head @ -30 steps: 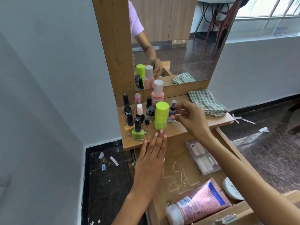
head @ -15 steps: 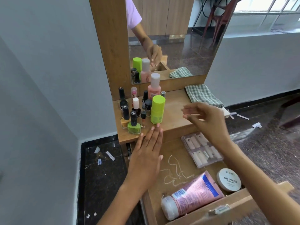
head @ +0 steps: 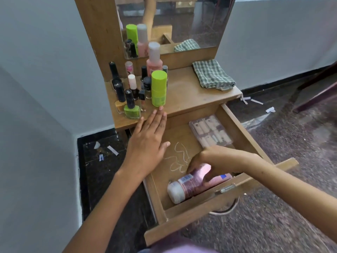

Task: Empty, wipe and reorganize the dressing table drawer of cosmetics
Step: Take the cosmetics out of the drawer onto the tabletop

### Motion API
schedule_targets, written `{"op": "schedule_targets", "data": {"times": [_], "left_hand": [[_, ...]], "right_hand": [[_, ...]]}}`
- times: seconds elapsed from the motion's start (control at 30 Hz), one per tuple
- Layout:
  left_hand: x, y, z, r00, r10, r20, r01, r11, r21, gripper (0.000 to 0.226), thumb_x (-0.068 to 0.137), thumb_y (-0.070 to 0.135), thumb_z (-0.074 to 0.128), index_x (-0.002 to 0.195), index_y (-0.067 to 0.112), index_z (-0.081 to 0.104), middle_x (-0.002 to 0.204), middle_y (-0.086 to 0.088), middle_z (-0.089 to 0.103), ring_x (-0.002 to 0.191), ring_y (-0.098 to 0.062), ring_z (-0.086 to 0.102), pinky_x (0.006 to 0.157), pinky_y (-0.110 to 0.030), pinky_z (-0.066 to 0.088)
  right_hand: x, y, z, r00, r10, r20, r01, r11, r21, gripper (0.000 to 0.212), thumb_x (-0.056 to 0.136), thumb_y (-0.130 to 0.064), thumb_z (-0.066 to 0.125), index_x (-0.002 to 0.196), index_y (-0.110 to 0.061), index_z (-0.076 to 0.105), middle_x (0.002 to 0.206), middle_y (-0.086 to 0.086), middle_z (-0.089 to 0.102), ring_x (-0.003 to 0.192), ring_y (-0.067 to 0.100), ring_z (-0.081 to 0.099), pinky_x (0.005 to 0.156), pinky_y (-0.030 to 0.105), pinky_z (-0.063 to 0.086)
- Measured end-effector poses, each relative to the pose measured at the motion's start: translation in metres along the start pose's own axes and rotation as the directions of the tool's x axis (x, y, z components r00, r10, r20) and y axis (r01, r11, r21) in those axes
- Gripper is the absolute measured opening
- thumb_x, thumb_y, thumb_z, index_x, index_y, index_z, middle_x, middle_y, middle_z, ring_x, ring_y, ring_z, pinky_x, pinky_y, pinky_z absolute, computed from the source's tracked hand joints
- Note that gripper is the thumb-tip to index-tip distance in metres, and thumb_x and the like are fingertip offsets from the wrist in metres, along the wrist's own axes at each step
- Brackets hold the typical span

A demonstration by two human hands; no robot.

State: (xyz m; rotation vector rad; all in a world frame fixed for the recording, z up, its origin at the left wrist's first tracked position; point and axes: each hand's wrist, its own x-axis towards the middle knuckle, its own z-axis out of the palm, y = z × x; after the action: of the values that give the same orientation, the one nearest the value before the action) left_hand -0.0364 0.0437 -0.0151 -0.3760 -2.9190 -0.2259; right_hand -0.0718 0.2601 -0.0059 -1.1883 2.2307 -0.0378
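Head view is showing the drawer (head: 242, 132) pulled well out, with the right hand (head: 209, 162) reaching down into it and curling its fingers over the pink tube (head: 189, 186) that is lying on its side near the drawer's front wall — I am judging this as a grip just forming, since the fingertips are partly hidden behind the tube. The left hand (head: 147, 143) is lying flat with straight fingers, holding nothing, its fingertips resting on the bench (head: 189, 94) edge just beside the green bottle (head: 159, 88). A clear box of false nails (head: 209, 130) is sitting at the back right of the drawer, and pale scribbled marks (head: 179, 157) are showing on the drawer floor. To do this step well, the right hand is probably best wrapping the tube around its middle and lifting it straight up over the front wall, then setting it on the bare bench between the bottles and the checked cloth (head: 212, 74) — clear of the crowded nail polish cluster, which could topple.
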Motion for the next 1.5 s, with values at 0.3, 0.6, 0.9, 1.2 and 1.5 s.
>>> {"op": "schedule_targets", "data": {"times": [0.3,0.6,0.9,1.2,1.5], "left_hand": [[-0.017,0.014,-0.008,0.981,0.168,-0.094,-0.175,0.982,-0.075,0.046,0.081,0.036,0.062,0.120,0.011,0.060,0.133,-0.007,0.053,0.128,-0.019,0.043,0.111,-0.037,0.008],[-0.008,0.030,-0.002,0.993,0.037,0.113,-0.037,0.999,0.000,0.038,0.080,0.048,0.062,0.105,0.019,0.062,0.105,0.002,0.064,0.098,-0.016,0.052,0.092,-0.029,0.026],[0.011,0.024,-0.007,0.988,-0.092,-0.126,0.040,0.928,-0.370,0.040,0.066,0.042,0.069,0.102,0.027,0.061,0.092,0.008,0.052,0.080,-0.015,0.051,0.070,-0.032,0.047],[0.006,0.027,-0.016,0.875,-0.336,-0.349,0.066,0.796,-0.601,0.046,0.068,0.046,0.071,0.108,0.026,0.064,0.097,0.016,0.058,0.090,-0.007,0.055,0.075,-0.031,0.048],[0.002,0.046,-0.012,0.812,-0.249,-0.527,-0.006,0.901,-0.434,0.045,0.080,0.035,0.071,0.117,0.014,0.058,0.117,0.003,0.055,0.107,-0.009,0.050,0.090,-0.027,0.040]], "right_hand": [[0.027,0.002,-0.003,0.975,0.015,-0.222,-0.017,1.000,-0.011,0.056,0.066,-0.021,0.080,0.117,-0.018,0.056,0.110,0.003,0.052,0.097,0.023,0.058,0.076,0.031,0.041],[0.026,0.000,-0.030,0.868,-0.155,-0.471,0.088,0.983,-0.161,0.021,0.070,-0.022,0.065,0.091,-0.020,0.063,0.088,-0.001,0.063,0.085,0.022,0.060,0.068,0.030,0.040],[0.002,-0.014,-0.060,0.575,-0.480,-0.663,-0.008,0.807,-0.591,0.017,0.085,-0.003,0.058,0.073,-0.015,0.056,0.070,0.000,0.056,0.067,0.020,0.049,0.080,0.031,0.044],[-0.001,-0.039,-0.021,0.047,0.138,-0.989,0.080,0.987,0.142,0.030,0.078,-0.034,0.075,0.096,-0.013,0.065,0.104,0.002,0.063,0.100,0.015,0.061,0.091,0.028,0.045],[0.025,-0.054,-0.041,0.145,0.561,-0.815,0.488,0.676,0.552,0.041,0.064,-0.029,0.080,0.094,-0.006,0.065,0.084,-0.006,0.072,0.079,0.005,0.068,0.064,0.016,0.052]]}}
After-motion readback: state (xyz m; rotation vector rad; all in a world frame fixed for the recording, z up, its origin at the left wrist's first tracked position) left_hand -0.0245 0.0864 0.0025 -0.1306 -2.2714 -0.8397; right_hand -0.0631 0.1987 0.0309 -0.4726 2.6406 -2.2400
